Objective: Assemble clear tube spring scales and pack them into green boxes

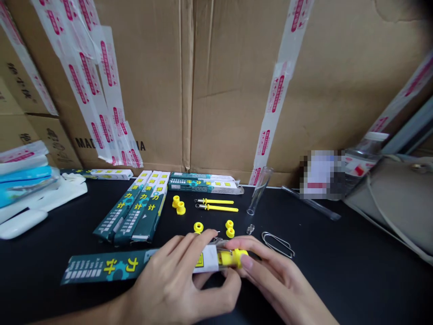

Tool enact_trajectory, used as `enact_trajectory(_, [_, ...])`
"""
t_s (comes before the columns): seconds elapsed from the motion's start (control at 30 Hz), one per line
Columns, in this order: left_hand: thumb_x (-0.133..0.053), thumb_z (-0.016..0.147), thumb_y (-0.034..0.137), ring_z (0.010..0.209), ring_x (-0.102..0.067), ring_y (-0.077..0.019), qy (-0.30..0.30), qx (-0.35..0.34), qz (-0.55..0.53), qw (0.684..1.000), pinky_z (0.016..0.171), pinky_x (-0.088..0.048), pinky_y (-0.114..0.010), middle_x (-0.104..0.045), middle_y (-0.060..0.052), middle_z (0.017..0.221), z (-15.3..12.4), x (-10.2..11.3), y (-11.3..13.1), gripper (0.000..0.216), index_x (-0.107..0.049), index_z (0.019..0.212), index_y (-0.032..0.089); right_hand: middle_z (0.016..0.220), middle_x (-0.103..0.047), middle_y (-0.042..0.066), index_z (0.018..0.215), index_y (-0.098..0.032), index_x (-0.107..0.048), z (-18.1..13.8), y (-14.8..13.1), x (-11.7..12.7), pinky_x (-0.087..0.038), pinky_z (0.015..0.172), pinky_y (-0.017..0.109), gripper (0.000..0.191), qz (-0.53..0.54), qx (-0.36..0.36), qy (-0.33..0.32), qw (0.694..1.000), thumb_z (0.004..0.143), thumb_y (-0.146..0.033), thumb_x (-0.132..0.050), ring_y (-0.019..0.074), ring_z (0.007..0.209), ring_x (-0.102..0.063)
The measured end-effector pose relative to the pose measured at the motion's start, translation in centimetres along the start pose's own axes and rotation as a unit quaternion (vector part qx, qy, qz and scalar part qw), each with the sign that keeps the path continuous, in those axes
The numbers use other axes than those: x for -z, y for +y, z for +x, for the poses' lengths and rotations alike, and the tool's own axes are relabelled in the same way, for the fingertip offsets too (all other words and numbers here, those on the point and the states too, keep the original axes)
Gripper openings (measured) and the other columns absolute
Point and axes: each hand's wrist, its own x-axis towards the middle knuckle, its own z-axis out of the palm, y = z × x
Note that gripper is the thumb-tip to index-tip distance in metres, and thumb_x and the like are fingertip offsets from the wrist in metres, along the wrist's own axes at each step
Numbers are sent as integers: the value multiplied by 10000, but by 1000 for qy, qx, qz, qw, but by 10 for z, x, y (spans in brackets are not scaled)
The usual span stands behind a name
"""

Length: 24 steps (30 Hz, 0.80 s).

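My left hand (176, 280) is closed around the open end of a long green carton (101, 266) with yellow characters that lies flat on the black table (338, 280). My right hand (277, 280) pinches a yellow-capped tube (232, 258) that sticks out of that carton's end. Just beyond my fingers lie loose yellow caps (230, 229), another yellow cap (198, 227), two yellow rods (216, 204), a small metal spring (250, 229) and a wire clip (278, 243).
Three more green cartons (135, 207) lie side by side at the left, others (203, 183) against the big cardboard box wall (216, 81). A clear tube (259, 190) leans near the box. White and blue packets (23, 180) sit far left, a beige bag (395, 198) right.
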Motion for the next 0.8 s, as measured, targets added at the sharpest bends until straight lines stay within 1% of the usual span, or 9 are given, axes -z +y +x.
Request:
enact_trajectory(0.07, [-575, 961, 50, 894, -763, -283, -12, -1, -5, 1000, 663, -617, -384, -766, -181, 1071, 3, 4, -2, 270, -634, 1141, 242, 1118, -726, 23, 1084, -296, -780, 1, 1, 2, -537, 985, 299, 251, 4, -1, -6, 1000, 901, -466, -752, 175, 970, -704])
enact_trajectory(0.17, [-405, 1043, 79, 822, -786, -293, -26, 1, -18, 999, 639, -640, -404, -797, -180, 1026, 4, 7, -4, 241, -627, 1105, 151, 983, -757, -4, 1090, -305, -772, 6, 7, 5, -588, 833, 256, 300, 38, 5, -1, 999, 819, -407, -852, 138, 825, -724])
enact_trajectory(0.23, [-427, 1045, 90, 773, -784, -300, -21, 6, -35, 999, 614, -644, -414, -806, -164, 1001, 3, 7, -5, 202, -621, 1101, 101, 893, -769, -12, 1027, -280, -778, 11, 11, 8, -590, 752, 222, 302, 45, 13, 9, 999, 764, -359, -905, 124, 773, -720])
enact_trajectory(0.27, [-455, 1037, 87, 763, -782, -303, -20, 5, -41, 999, 609, -646, -418, -808, -156, 999, 3, 6, -5, 180, -618, 1113, 86, 867, -775, -11, 988, -267, -782, 13, 13, 9, -588, 745, 211, 287, 42, 14, 12, 999, 746, -336, -920, 122, 780, -722])
enact_trajectory(0.37, [-446, 1041, 89, 799, -788, -329, -27, -8, -46, 999, 614, -654, -439, -809, -147, 1033, 3, 6, -5, 204, -624, 1140, 72, 856, -793, -7, 900, -247, -791, 16, 13, 8, -587, 797, 199, 247, 35, 15, 17, 999, 712, -293, -945, 122, 833, -732])
enact_trajectory(0.47, [-411, 1050, 86, 795, -795, -335, -31, -20, -37, 999, 614, -658, -446, -811, -143, 1045, 5, 8, -5, 239, -631, 1140, 74, 872, -795, -9, 856, -243, -799, 14, 11, 6, -592, 793, 185, 228, 37, 32, 34, 998, 700, -321, -946, 115, 814, -732])
enact_trajectory(0.6, [-405, 1041, 55, 772, -800, -309, -40, -29, -33, 998, 612, -653, -427, -813, -142, 1044, 7, 10, -4, 264, -629, 1171, 105, 886, -778, -19, 865, -248, -785, 10, 8, 2, -590, 811, 186, 197, 19, 42, 42, 998, 742, -324, -919, 119, 845, -738])
enact_trajectory(0.7, [-376, 1052, 59, 767, -800, -292, -41, -28, -40, 998, 600, -642, -404, -815, -144, 1027, 6, 8, -4, 285, -636, 1158, 107, 842, -735, -35, 875, -237, -759, 8, 6, 0, -600, 732, 201, 202, 28, 48, 41, 998, 765, -328, -901, 111, 726, -733])
enact_trajectory(0.8, [-418, 1050, 68, 822, -801, -304, -41, -18, -41, 998, 617, -636, -405, -808, -164, 1053, 4, 6, -3, 241, -633, 1160, 66, 814, -720, -33, 853, -212, -734, 9, 4, -3, -594, 651, 215, 242, 37, 44, 51, 997, 748, -339, -911, 106, 627, -716])
